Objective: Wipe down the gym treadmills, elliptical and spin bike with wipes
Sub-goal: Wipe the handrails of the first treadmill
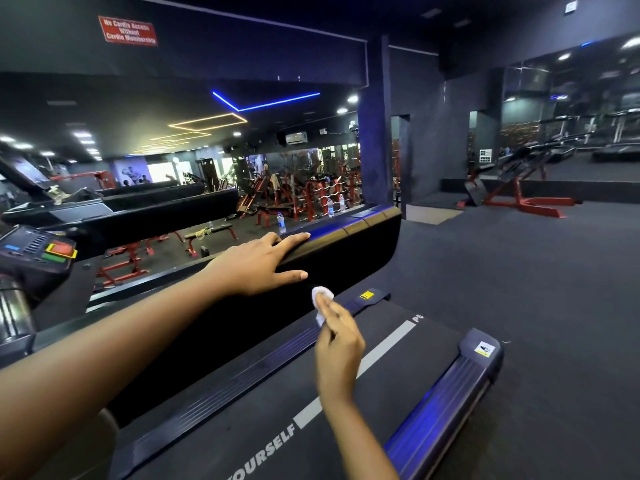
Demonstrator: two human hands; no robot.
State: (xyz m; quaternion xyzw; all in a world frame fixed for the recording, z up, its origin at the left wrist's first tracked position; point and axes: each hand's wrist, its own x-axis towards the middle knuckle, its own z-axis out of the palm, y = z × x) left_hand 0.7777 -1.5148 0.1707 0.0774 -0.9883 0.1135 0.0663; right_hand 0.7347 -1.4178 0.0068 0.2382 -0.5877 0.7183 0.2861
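Observation:
I stand on a black treadmill whose belt [398, 348] carries white lettering, with grey side rails [446, 389] on both edges. My left hand [256, 266] rests flat with straight fingers on the top of a black padded ledge [353, 244] to the left of the deck. My right hand [337, 337] pinches a small crumpled white wipe [320, 299] in its fingertips, held just above the left side rail [221, 386] near the ledge's base.
A treadmill console [38, 252] with red and green buttons stands at the far left. Water bottles [281, 222] sit on the ledge before a mirror reflecting red gym machines. A red bench frame [519, 192] stands on dark floor [536, 271] to the right.

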